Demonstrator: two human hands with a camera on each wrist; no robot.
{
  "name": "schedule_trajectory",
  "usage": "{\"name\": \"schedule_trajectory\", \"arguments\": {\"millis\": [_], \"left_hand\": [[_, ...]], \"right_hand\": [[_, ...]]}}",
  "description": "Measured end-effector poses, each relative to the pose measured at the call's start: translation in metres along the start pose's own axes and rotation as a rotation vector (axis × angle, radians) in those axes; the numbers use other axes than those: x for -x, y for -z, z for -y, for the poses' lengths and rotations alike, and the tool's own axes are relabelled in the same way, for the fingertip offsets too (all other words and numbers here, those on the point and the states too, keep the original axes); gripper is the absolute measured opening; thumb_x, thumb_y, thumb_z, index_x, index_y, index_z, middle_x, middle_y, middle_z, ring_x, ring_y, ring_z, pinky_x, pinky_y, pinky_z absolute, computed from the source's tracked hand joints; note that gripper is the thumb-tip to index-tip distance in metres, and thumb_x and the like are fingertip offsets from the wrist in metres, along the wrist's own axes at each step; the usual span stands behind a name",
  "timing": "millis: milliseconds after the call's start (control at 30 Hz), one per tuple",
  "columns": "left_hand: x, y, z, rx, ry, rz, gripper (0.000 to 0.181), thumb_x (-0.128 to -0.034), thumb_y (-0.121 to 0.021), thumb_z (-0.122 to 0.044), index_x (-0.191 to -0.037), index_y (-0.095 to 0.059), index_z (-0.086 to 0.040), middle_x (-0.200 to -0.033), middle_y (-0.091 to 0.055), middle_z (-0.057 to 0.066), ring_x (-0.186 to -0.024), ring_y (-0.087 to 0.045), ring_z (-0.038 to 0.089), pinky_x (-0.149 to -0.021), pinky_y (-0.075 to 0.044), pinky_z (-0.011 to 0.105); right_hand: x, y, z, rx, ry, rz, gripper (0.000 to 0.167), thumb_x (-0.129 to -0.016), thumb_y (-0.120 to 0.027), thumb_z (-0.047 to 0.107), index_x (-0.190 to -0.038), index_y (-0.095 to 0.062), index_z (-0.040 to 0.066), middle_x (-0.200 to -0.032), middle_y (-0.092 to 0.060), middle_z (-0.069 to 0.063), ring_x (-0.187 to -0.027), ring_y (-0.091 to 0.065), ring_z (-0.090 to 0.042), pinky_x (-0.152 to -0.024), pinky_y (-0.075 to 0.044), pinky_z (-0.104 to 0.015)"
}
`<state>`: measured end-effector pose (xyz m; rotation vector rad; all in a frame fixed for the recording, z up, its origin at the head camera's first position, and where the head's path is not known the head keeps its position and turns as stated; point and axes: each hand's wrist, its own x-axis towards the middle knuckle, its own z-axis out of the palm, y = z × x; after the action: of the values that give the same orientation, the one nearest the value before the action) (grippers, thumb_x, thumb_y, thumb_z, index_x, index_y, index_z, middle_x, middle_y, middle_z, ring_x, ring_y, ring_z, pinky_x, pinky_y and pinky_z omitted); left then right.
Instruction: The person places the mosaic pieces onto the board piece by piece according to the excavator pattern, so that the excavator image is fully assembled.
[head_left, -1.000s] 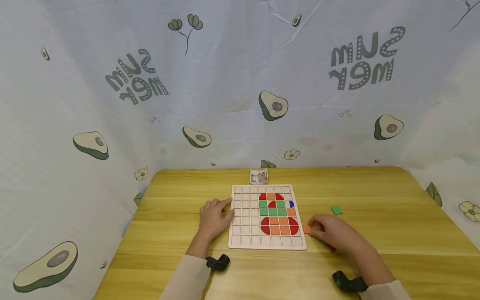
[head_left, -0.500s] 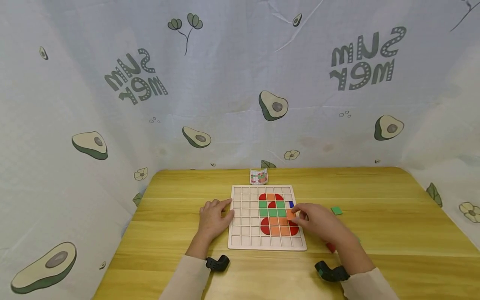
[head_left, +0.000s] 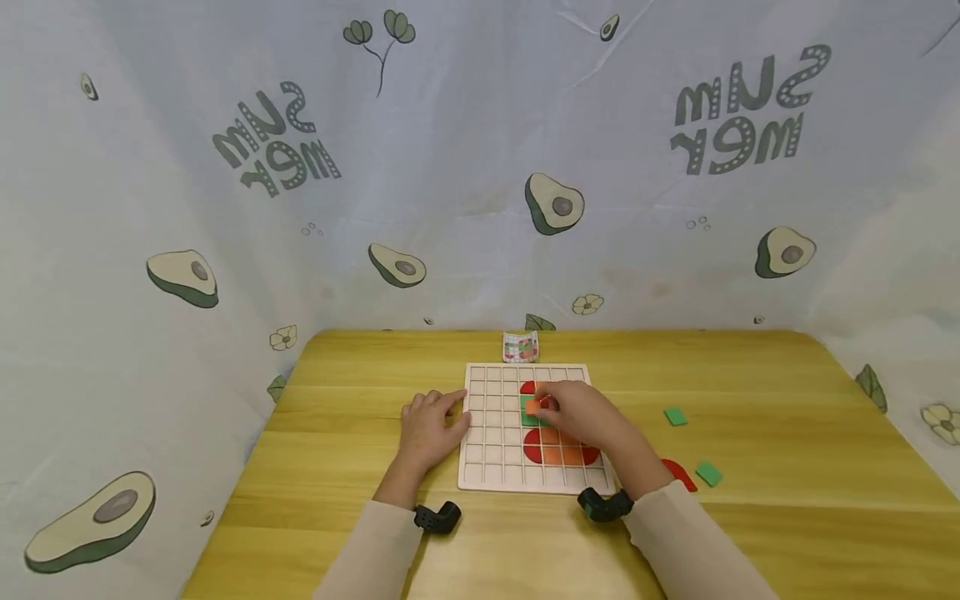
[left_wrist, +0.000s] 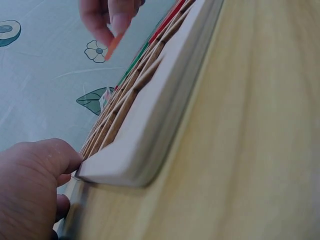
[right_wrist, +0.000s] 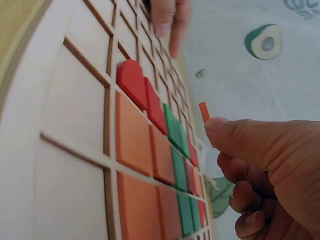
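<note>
**Orange tile held over the gridded board**

The right hand (head_left: 588,412) pinches a thin, square-edged orange tile (head_left: 532,407) between thumb and fingers, tilted above the board (head_left: 483,433) and apart from it. The left hand (head_left: 430,429) has its fingers loosely extended, thumb and forefinger touching the board's left edge.

The board is pale, smooth wood with a rounded corner; raised strips with browner sides divide it into square cells. Flat orange and green squares and round-edged red pieces (head_left: 533,447) fill some cells. Two green tiles (head_left: 676,416) and a curved red piece (head_left: 678,474) lie to the right on the yellow, streak-grained counter (head_left: 375,375). Behind hangs creased, avocado-printed cloth (head_left: 450,125).

The right hand and forearm cover several upper-right cells. A sleeve partly hides the curved red piece. The curled card (head_left: 521,347) beyond the board is too small to read. The left wrist view cuts off much of the left hand.
</note>
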<state>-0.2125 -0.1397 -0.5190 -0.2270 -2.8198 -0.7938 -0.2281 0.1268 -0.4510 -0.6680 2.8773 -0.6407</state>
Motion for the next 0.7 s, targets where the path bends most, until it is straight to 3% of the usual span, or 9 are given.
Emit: {"name": "schedule_trajectory", "arguments": {"millis": [133,267,433,700], "left_hand": [[0.001,-0.001,0.000,-0.003,-0.001,-0.008,0.044,-0.0935,-0.066,-0.041,-0.134,-0.069,-0.024,-0.084,-0.055,-0.007,-0.082,-0.042,0.014,-0.080,-0.030,0.036],[0.002,-0.001,-0.001,0.001,0.001,-0.003,0.045,-0.0934,-0.065,-0.042,-0.134,-0.069,-0.024,-0.084,-0.055,-0.006,-0.082,-0.042,0.014,-0.080,-0.029,0.035],[0.002,-0.001,-0.003,0.007,-0.004,-0.004,0.045,-0.0930,-0.065,-0.041,-0.134,-0.069,-0.023,-0.084,-0.055,-0.006,-0.082,-0.043,0.015,-0.078,-0.029,0.035],[0.001,-0.001,-0.001,-0.010,-0.002,-0.021,0.044,-0.0926,-0.067,-0.039,-0.133,-0.070,-0.023,-0.083,-0.054,-0.006,-0.082,-0.043,0.015,-0.078,-0.029,0.035]], "right_hand": [[-0.016,-0.011,0.005,0.025,0.020,0.015,0.021,-0.096,-0.071,0.025,-0.111,-0.071,0.010,-0.081,-0.068,0.003,-0.069,-0.055,-0.010,-0.068,-0.048,-0.030],[-0.026,-0.019,0.009,0.042,-0.027,0.033,0.021,-0.096,-0.071,0.025,-0.112,-0.072,0.011,-0.089,-0.072,0.000,-0.072,-0.058,-0.011,-0.074,-0.052,-0.035],[-0.031,-0.023,0.013,0.058,-0.079,0.027,0.025,-0.096,-0.071,0.028,-0.114,-0.073,0.011,-0.100,-0.075,-0.003,-0.079,-0.061,-0.014,-0.081,-0.055,-0.039],[-0.034,-0.024,0.014,0.047,-0.071,0.005,0.025,-0.096,-0.072,0.028,-0.116,-0.073,0.012,-0.107,-0.075,-0.003,-0.086,-0.063,-0.017,-0.089,-0.055,-0.044]]}}
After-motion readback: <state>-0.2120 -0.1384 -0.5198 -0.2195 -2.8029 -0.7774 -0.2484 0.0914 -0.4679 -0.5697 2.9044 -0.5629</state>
